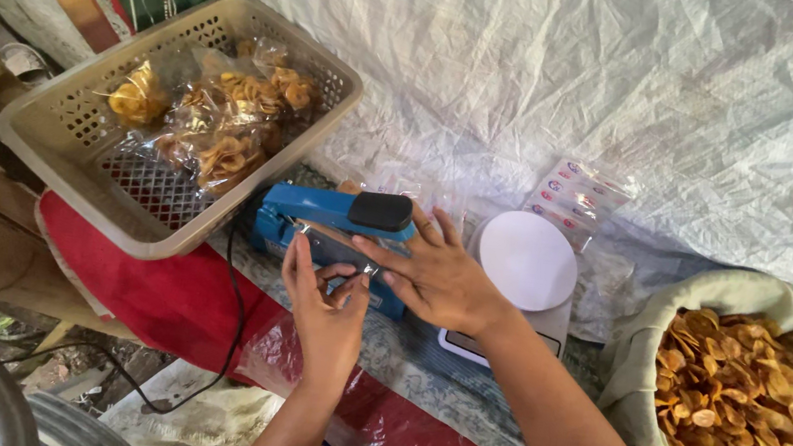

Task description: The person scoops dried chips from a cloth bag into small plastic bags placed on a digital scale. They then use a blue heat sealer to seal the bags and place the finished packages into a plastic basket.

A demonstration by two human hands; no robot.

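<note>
The left hand (328,307) was raised in front of the blue plastic impulse sealer with a black handle pad (341,226), its fingers pinching a small clear plastic piece (350,276) at the sealer's near edge (the piece was too thin and glossy to make out in full). The right hand (438,277) lay flat across the sealer's right end, fingers spread and pointing left, fingertips touching the same clear piece beside the left thumb. The sealer sat on a patterned grey-green cloth over the desk (418,377), with a black power cord (227,333) trailing down from its left side.

Just right of the sealer stood a small white scale with a round platform (526,261), partly behind the right wrist. Left and above, a beige perforated plastic basket (75,128) held sealed clear bags of yellow chips (227,122). At far right an open pale cloth sack (711,292) was full of loose golden chips (756,418). A stack of flat printed packets (576,200) lay behind the scale.
</note>
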